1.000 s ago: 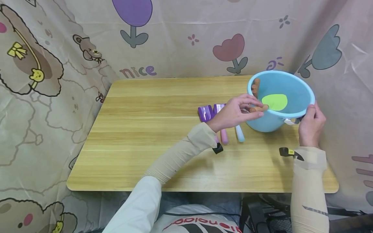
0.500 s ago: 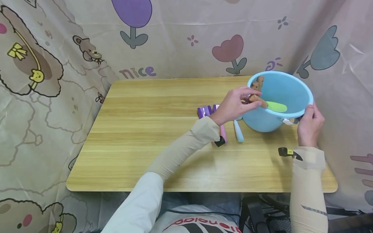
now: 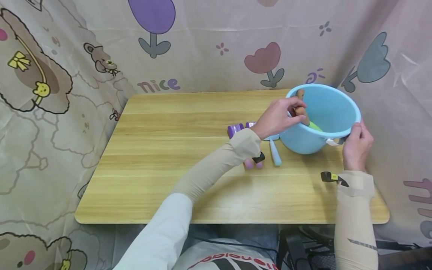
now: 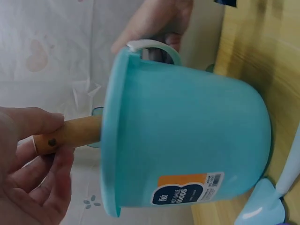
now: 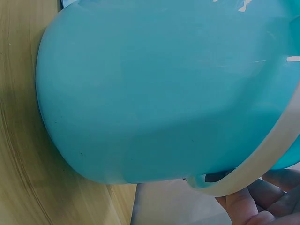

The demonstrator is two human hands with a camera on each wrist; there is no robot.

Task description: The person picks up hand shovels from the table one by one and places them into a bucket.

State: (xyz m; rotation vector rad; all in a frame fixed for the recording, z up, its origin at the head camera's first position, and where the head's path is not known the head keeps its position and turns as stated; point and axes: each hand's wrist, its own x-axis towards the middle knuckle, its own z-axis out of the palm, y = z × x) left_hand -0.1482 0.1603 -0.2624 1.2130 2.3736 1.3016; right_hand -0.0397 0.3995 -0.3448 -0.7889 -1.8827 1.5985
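A light-blue bucket stands tilted at the table's right side. At its right rim, beside the white handle, my right hand grips the edge. My left hand is at the left rim and pinches the wooden handle of a spatula between thumb and fingers. The spatula's lime-green head dips inside the bucket, mostly hidden by the wall. Another wooden handle leans inside against the far left rim.
Left of the bucket lies a light-blue shovel. Purple-headed tools with pink handles lie farther left, partly under my left forearm. A patterned curtain hangs behind the wooden table.
My left hand has moved slightly up and right, tipping the spatula steeper so its green head sits lower in the bucket. The right hand keeps its hold on the rim.
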